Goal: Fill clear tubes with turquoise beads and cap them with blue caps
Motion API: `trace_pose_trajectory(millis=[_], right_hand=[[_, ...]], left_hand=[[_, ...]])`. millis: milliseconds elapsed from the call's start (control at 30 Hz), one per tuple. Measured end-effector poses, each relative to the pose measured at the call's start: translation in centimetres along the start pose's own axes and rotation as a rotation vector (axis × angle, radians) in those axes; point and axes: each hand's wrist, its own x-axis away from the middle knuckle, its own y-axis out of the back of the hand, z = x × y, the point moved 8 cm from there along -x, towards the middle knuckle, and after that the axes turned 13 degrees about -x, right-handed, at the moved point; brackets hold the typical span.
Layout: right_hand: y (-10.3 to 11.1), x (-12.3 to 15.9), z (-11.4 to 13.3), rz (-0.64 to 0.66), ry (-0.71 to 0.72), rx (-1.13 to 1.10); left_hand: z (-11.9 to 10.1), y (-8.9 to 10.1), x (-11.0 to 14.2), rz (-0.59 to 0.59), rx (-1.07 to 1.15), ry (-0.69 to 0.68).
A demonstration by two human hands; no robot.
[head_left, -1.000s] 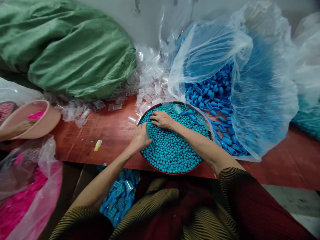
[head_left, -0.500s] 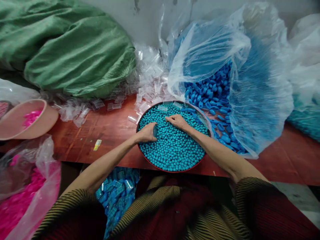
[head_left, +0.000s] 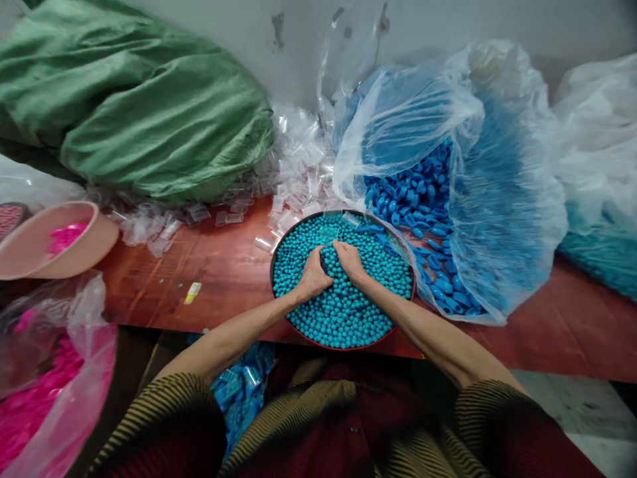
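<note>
A round, dark-rimmed tray [head_left: 273,277] is filled with small turquoise beads [head_left: 348,325]. Over its middle, my left hand [head_left: 314,277] is curled round what looks like a small clear plastic piece, mostly hidden by the fingers. Close to its right, my right hand [head_left: 350,259] has its fingertips pinched together down at the beads. Whatever it pinches is too small to make out. Along the tray's far edge lie a clear plastic case [head_left: 352,218] and a few blue pointed oval pieces [head_left: 381,236].
Clear cases [head_left: 303,186] are heaped behind the tray, beside a big green sack [head_left: 164,113]. To the right, an open plastic bag [head_left: 512,199] spills blue pieces [head_left: 440,272]. A pink basin [head_left: 94,239] and a bag of bright pink pieces [head_left: 60,378] are on the left.
My left hand has moved right, further over the beads. My right hand has come nearer to it, fingers now pinched. The other person's hand has left the pink basin.
</note>
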Motion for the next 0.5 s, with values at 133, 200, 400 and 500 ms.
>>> trace_pose_trajectory(millis=[133,200,400,500], right_hand=[[-0.4,1.4,2.5,0.124,0.183,0.059],[0.4,1.7,3.2,0.174,0.265,0.119],[4.9,1.3,1.7,-0.034,0.349,0.363],[5.3,1.0,0.7,-0.141,0.318,0.351]], left_hand=[[0.7,-1.1,-0.7,-0.031,0.113,0.038],[0.5,-1.2,-0.8,-0.025,0.175,0.005],[0.6,-0.8,-0.6,0.047,0.108,0.033],[0.8,-0.6,-0.5,0.065,0.046,0.048]])
